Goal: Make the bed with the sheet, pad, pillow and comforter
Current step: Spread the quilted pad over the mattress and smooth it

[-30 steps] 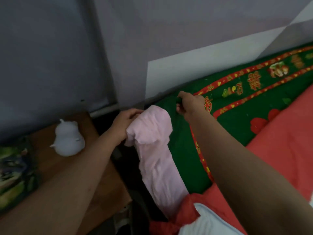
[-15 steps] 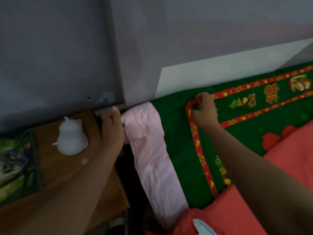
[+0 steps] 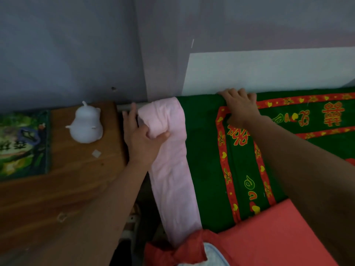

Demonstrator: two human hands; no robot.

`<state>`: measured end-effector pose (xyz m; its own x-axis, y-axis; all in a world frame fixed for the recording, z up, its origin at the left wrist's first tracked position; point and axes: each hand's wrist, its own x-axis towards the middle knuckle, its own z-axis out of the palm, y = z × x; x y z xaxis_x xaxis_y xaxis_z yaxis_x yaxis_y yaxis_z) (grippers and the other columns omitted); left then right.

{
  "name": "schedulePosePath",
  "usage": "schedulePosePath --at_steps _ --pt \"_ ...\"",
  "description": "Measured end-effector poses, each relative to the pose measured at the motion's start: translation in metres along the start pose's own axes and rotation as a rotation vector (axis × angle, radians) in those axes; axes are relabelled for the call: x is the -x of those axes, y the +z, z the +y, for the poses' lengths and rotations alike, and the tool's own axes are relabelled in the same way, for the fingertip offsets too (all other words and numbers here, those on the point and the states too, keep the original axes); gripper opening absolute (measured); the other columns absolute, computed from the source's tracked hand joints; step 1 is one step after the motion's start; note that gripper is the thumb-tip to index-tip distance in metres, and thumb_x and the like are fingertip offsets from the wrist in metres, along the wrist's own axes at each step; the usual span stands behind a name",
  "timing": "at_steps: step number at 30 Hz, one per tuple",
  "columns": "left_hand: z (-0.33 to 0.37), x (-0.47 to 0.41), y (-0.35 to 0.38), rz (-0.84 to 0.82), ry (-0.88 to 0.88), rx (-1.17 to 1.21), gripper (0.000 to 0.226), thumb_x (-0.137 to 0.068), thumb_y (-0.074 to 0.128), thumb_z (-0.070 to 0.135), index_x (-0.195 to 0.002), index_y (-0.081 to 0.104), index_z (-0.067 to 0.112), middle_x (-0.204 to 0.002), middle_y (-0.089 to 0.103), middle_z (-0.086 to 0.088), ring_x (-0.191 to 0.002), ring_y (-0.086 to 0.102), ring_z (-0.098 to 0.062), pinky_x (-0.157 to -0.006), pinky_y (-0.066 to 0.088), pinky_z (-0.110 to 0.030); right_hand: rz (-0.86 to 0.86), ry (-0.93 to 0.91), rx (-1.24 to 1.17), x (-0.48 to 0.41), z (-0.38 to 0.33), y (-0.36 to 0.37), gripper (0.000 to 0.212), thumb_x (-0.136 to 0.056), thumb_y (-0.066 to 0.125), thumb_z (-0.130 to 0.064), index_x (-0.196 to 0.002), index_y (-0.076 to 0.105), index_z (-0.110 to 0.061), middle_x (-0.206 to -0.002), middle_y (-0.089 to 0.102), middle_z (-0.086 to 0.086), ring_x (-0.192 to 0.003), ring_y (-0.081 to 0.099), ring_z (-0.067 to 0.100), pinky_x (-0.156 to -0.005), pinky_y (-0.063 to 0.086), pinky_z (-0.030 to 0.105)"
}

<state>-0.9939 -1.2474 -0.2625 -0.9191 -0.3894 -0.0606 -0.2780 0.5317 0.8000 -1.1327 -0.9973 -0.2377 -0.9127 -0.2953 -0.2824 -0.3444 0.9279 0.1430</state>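
The left hand (image 3: 143, 140) clenches a bunched fold of the pink sheet (image 3: 172, 179), thumb and curled fingers wrapped round it near the top corner of the bed, while one finger points straight up toward a pale bed rail (image 3: 124, 106). The sheet is a soft, plain pale pink, gathered into a narrow rumpled band. It runs along the bed's left edge from the wall corner down toward the viewer and hangs a little over the side.

The right hand (image 3: 240, 107) grasps the far edge of the green pad (image 3: 203, 160), its fingers bent over that edge where it meets a white panel (image 3: 269, 70) on the wall. The pad lies flat on the bed just beside the pink sheet. It is deep green with a red border strip dotted with yellow hearts, and has red and yellow characters inside it.

The red comforter (image 3: 278, 233) lies over the pad's near part, coral and smooth, bunched at its lower left end.

Left of the bed stands a wooden desk (image 3: 76, 179) with a white figurine (image 3: 86, 125) and a green picture (image 3: 23, 143) on it.
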Motion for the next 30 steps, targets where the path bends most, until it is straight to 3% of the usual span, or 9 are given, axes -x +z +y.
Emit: schedulePosePath --at_steps 3,5,8,11,17,21,24,28,30 --pt "0.016 0.011 -0.013 0.012 0.15 0.0 0.087 -0.066 0.084 0.029 -0.131 0.027 0.044 -0.139 -0.001 0.03 -0.145 0.006 -0.026 -0.117 0.003 -0.043 0.016 -0.04 0.042 0.004 0.008 -0.002 0.09 -0.066 0.074 -0.021 -0.143 0.03 -0.03 -0.14 0.038 0.003 -0.125 0.034 0.031 -0.098 0.028 0.045" --pt "0.02 0.016 -0.015 -0.054 0.241 0.051 0.069 -0.069 0.077 0.036 -0.127 0.041 0.038 -0.147 0.023 0.02 -0.144 0.016 -0.022 -0.118 -0.003 -0.034 0.04 -0.051 0.008 0.013 0.014 -0.002 0.086 -0.067 0.073 -0.024 -0.142 0.032 -0.029 -0.142 0.038 0.001 -0.129 0.031 0.029 -0.101 0.025 0.047" --pt "0.031 0.026 -0.017 -0.127 0.073 0.242 0.044 -0.081 0.071 0.026 -0.118 0.06 0.007 -0.119 0.057 0.004 -0.113 0.054 -0.014 -0.104 0.033 -0.009 0.004 -0.058 -0.105 0.025 0.025 -0.006 0.09 -0.061 0.078 -0.022 -0.139 0.033 -0.028 -0.141 0.042 0.001 -0.134 0.032 0.024 -0.107 0.018 0.047" --pt "0.048 0.039 -0.021 -0.092 0.015 0.358 0.022 -0.088 0.064 0.01 -0.109 0.06 0.008 -0.102 0.057 0.007 -0.084 0.054 0.006 -0.072 0.041 0.002 -0.116 -0.042 -0.087 0.038 0.034 -0.02 0.106 -0.054 0.086 -0.027 -0.142 0.026 -0.033 -0.133 0.051 0.009 -0.128 0.042 0.026 -0.102 0.025 0.042" --pt "0.048 0.045 -0.02 -0.009 -0.045 0.472 0.008 -0.092 0.058 0.014 -0.1 0.059 0.012 -0.089 0.058 0.015 -0.079 0.055 0.005 -0.069 0.043 -0.001 -0.216 -0.044 0.1 0.053 0.051 -0.037 0.073 -0.052 0.082 -0.054 -0.117 0.058 -0.03 -0.117 0.061 -0.002 -0.123 0.044 0.018 -0.106 0.021 0.038" --pt "0.039 0.044 -0.011 0.006 -0.071 0.439 0.015 -0.096 0.053 0.018 -0.082 0.054 0.024 -0.082 0.056 0.01 -0.071 0.053 0.006 -0.065 0.042 -0.002 -0.492 0.078 -0.176 0.057 0.067 -0.049 0.061 -0.042 0.086 -0.045 -0.092 0.068 -0.016 -0.088 0.068 0.0 -0.092 0.064 0.023 -0.089 0.049 0.033" --pt "0.033 0.037 0.001 0.025 -0.131 0.369 0.025 -0.098 0.048 0.021 -0.073 0.046 0.023 -0.074 0.049 0.007 -0.065 0.047 0.001 -0.058 0.037 -0.002 -0.599 0.096 -0.186 0.052 0.074 -0.051 0.057 -0.045 0.087 -0.049 -0.089 0.063 -0.023 -0.095 0.064 -0.002 -0.094 0.059 0.022 -0.094 0.047 0.039" --pt "0.02 0.016 0.016 0.06 -0.231 0.295 0.015 -0.101 0.042 0.027 -0.098 0.054 0.017 -0.09 0.049 0.014 -0.076 0.046 0.001 -0.073 0.034 -0.01 -0.535 0.034 -0.302 0.022 0.067 -0.031 0.06 -0.045 0.083 -0.059 -0.089 0.061 -0.025 -0.094 0.066 -0.004 -0.09 0.062 0.02 -0.089 0.049 0.036" --pt "0.007 0.001 0.022 0.073 -0.289 0.259 0.036 -0.101 0.041 0.029 -0.124 0.051 0.003 -0.108 0.052 0.0 -0.096 0.045 -0.007 -0.085 0.031 -0.017 -0.45 -0.03 -0.286 0.001 0.056 -0.021 0.054 -0.057 0.083 -0.055 -0.096 0.057 -0.029 -0.096 0.065 -0.004 -0.093 0.062 0.02 -0.084 0.047 0.031"
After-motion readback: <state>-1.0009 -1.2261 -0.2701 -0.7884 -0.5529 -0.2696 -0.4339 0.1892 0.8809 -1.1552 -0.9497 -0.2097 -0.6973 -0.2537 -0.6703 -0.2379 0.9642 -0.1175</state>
